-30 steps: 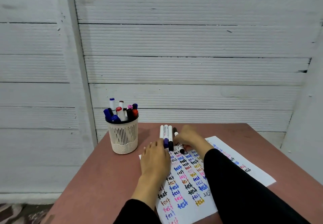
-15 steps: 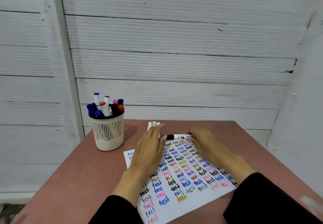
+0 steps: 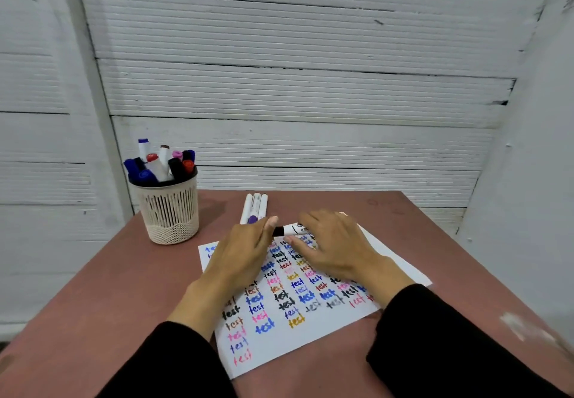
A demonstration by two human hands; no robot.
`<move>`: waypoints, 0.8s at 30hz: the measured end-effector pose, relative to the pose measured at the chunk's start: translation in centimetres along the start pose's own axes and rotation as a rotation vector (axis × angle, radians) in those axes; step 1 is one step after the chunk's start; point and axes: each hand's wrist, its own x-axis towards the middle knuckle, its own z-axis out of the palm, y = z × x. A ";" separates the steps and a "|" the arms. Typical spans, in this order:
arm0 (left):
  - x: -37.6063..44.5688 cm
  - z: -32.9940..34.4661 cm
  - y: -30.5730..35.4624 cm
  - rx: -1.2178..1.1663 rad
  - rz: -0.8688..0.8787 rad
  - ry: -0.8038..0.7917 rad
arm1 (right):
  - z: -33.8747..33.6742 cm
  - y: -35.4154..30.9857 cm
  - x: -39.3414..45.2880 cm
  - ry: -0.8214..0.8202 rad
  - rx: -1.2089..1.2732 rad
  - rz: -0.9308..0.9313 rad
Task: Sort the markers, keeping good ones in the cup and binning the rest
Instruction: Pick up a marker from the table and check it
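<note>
A: Quick pass. Both hands are on one marker (image 3: 290,229), held level just above the far edge of the test sheet (image 3: 279,310). Left hand (image 3: 245,251) has its fingertips closed on the black cap end; right hand (image 3: 334,247) is wrapped round the white barrel.

B: Looks like a cap pull about to happen, going by the grip. Risks?

A: The main one is that the cap lets go suddenly. Then the hands jerk apart and the left one could knock the three loose markers (image 3: 255,208) lying just behind it (side by side, touching, pointing away). They're round, so I'd expect them to roll across the surface (image 3: 102,298).

B: Toward the cup (image 3: 170,208)?

A: Possibly. The cup is off to the left, well apart from the hands, already crowded with upright markers. It looks like light mesh, so a knock might tip it.

B: Anything else?

A: The cap could get dropped onto the sheet and lost among the colours. The sheet is also nearly full of "test" words, so a weak stroke could be misread against old ink and a dead marker kept. And I can't see a bin anywhere, so a reject means a reach out of view.
</note>
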 end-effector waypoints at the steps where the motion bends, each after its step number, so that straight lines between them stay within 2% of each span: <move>1: 0.0 0.0 0.1 -0.009 -0.022 0.008 | -0.2 -0.2 -0.1 -0.002 0.006 0.007; 9: 0.9 0.1 -0.6 0.087 -0.131 -0.005 | 0.1 -1.6 -0.3 -0.103 0.237 -0.081; 16: 1.1 0.3 -1.0 0.131 -0.168 0.004 | 0.3 -2.0 -0.3 -0.052 0.092 -0.165; 24: 1.1 0.3 -0.9 0.114 -0.195 0.009 | 0.3 -1.4 -0.2 -0.116 0.140 -0.104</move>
